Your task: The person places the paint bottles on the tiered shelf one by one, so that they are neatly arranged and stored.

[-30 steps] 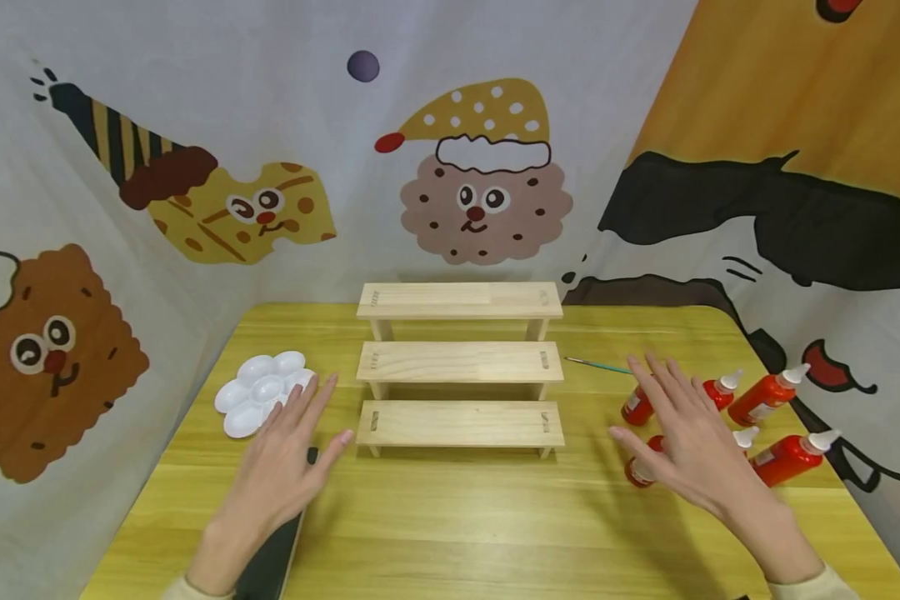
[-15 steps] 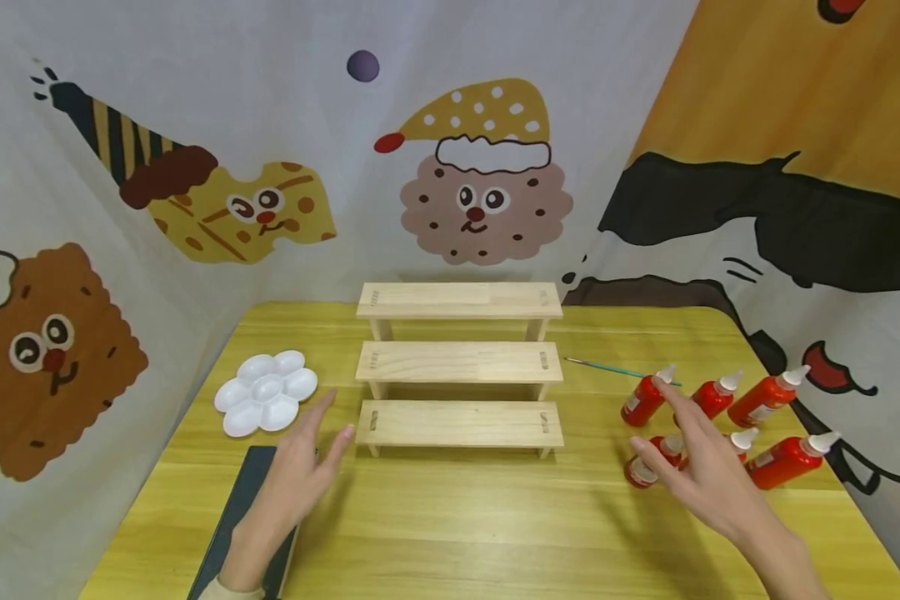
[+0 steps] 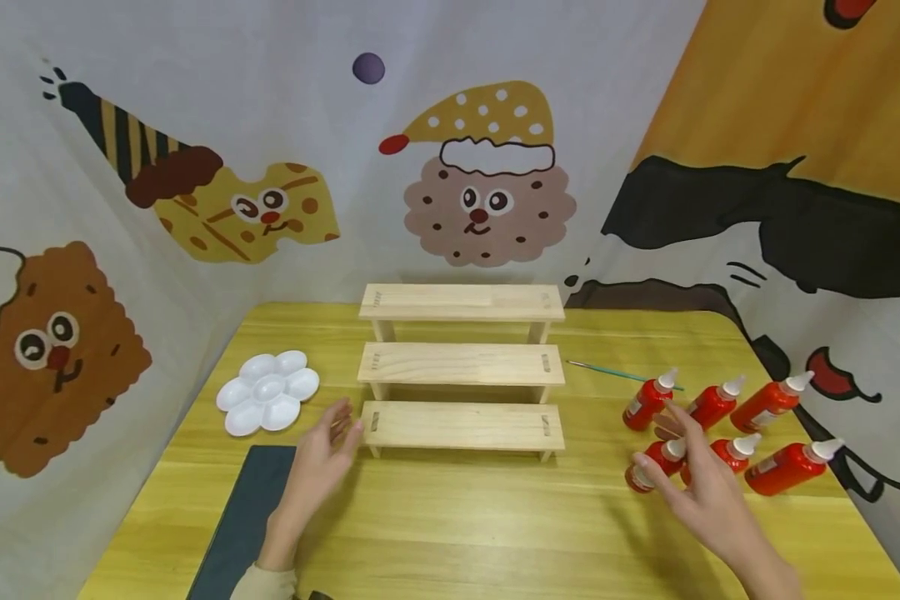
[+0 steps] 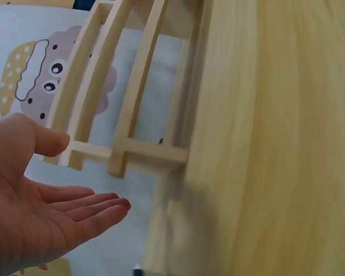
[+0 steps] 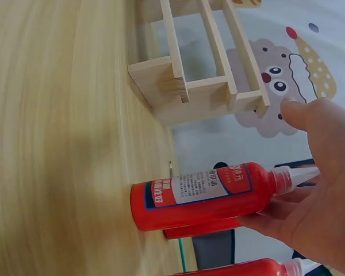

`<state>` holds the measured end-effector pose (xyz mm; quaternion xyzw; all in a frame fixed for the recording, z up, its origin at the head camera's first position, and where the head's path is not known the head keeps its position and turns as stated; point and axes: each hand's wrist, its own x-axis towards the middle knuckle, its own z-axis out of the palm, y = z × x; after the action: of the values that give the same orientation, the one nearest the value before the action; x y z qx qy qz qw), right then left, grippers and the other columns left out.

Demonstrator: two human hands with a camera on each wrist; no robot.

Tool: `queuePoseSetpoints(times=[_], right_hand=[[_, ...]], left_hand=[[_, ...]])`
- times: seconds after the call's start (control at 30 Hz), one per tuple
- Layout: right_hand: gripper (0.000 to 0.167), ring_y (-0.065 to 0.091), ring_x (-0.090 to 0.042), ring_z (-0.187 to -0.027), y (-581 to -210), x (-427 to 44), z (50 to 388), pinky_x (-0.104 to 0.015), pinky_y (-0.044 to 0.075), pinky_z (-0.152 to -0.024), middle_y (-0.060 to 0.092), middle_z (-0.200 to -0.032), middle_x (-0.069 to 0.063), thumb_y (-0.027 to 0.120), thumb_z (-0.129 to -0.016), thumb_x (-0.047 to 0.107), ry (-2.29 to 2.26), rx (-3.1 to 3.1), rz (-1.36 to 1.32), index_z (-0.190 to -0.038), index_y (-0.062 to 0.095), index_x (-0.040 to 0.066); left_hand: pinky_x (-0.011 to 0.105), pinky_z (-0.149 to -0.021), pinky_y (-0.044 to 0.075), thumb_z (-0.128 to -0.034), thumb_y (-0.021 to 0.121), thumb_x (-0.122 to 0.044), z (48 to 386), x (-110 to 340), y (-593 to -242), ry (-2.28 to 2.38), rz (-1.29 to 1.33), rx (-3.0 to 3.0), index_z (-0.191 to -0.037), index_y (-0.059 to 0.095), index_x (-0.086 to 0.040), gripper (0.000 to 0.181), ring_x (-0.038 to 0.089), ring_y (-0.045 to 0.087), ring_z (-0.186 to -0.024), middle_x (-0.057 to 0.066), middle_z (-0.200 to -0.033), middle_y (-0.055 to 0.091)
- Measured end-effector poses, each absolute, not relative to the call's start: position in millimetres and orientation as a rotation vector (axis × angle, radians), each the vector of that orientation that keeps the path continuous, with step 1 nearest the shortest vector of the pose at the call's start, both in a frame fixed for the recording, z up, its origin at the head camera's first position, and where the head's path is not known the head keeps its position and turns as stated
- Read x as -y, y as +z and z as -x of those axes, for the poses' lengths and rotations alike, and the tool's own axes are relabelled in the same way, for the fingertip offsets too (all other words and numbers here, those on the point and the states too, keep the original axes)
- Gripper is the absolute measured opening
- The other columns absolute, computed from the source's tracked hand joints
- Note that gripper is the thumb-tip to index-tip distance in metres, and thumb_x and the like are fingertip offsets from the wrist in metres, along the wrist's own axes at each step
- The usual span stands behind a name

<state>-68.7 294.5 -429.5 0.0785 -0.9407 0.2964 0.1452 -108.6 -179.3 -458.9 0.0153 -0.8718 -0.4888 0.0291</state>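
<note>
My right hand (image 3: 708, 492) is at the front left red squeeze bottle (image 3: 642, 477), thumb on the near side and fingers reaching behind. In the right wrist view the thumb stands clear of this upright bottle (image 5: 201, 195), and the fingers lie behind its white nozzle, not closed round it. Several more red bottles (image 3: 786, 468) stand close by. My left hand (image 3: 317, 467) hovers by the left end of the lowest step of a three-tier wooden stand (image 3: 461, 425). Its fingers are loosely bent and hold nothing; the left wrist view shows the palm (image 4: 40, 224) apart from the wood.
A white flower-shaped paint palette (image 3: 267, 390) lies on the table (image 3: 465, 525) at the left. Nearer me is a dark flat board (image 3: 243, 517), partly behind the left forearm. A thin teal paintbrush (image 3: 618, 372) lies behind the bottles. Printed cloth (image 3: 307, 83) hangs behind the table.
My left hand has moved right and turned sideways beside the stand, uncovering the palette. My right hand has lowered among the bottles, its fingers now bent behind the front left one.
</note>
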Motion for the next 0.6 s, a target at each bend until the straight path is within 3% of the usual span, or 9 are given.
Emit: queuePoseSetpoints(times=[0.03, 0.13, 0.4, 0.5, 0.6], right_hand=[[0.086, 0.064, -0.039, -0.111, -431.0, -294.7, 68.4, -0.007, 0.043, -0.081, 0.063, -0.134, -0.023, 0.081, -0.088, 0.023, 0.858, 2.697, -0.223, -0.156, 0.031, 0.008], [0.09, 0.064, -0.038, -0.107, -435.3, -295.0, 67.5, 0.001, 0.037, -0.08, 0.064, -0.132, -0.025, 0.082, -0.088, 0.02, 0.872, 2.669, -0.217, -0.157, 0.026, 0.006], [0.086, 0.063, -0.037, -0.11, -447.2, -295.4, 63.8, 0.004, 0.035, -0.08, 0.063, -0.133, -0.024, 0.081, -0.089, 0.02, 0.927, 2.699, -0.142, -0.155, 0.028, 0.003], [0.08, 0.065, -0.01, -0.106, -454.6, -296.5, 62.7, 0.004, 0.038, -0.079, 0.063, -0.13, -0.025, 0.082, -0.086, 0.012, 0.942, 2.689, -0.137, -0.15, 0.034, 0.0], [0.076, 0.063, 0.0, -0.102, -462.7, -298.3, 61.4, 0.0, 0.045, -0.078, 0.066, -0.124, -0.026, 0.083, -0.081, 0.001, 0.926, 2.661, -0.146, -0.143, 0.041, -0.004]], left_hand=[[0.046, -0.108, 0.047, -0.1042, 0.059, -0.023, 110.0, 177.6, -461.0, -1.527, -0.058, 2.681, -0.149, 0.04, 0.008, 0.058, 0.042, 0.054, -0.133, 0.03, -0.146, 0.051], [0.044, -0.105, 0.049, -0.1034, 0.06, -0.02, 113.8, 173.3, -467.8, -1.579, -0.086, 2.653, -0.148, 0.042, 0.009, 0.056, 0.041, 0.057, -0.13, 0.03, -0.144, 0.053], [0.047, -0.102, 0.052, -0.1017, 0.062, -0.02, 118.7, 165.1, -478.9, -1.636, -0.154, 2.61, -0.145, 0.047, 0.009, 0.054, 0.045, 0.058, -0.127, 0.033, -0.139, 0.056], [0.049, -0.105, 0.049, -0.1012, 0.063, -0.02, 121.5, 162.8, -482.9, -1.643, -0.178, 2.603, -0.146, 0.045, 0.009, 0.056, 0.045, 0.056, -0.13, 0.032, -0.141, 0.055], [0.05, -0.106, 0.048, -0.1014, 0.063, -0.02, 124.2, 161.6, -487.7, -1.659, -0.187, 2.592, -0.147, 0.043, 0.009, 0.058, 0.044, 0.054, -0.132, 0.032, -0.141, 0.055]])
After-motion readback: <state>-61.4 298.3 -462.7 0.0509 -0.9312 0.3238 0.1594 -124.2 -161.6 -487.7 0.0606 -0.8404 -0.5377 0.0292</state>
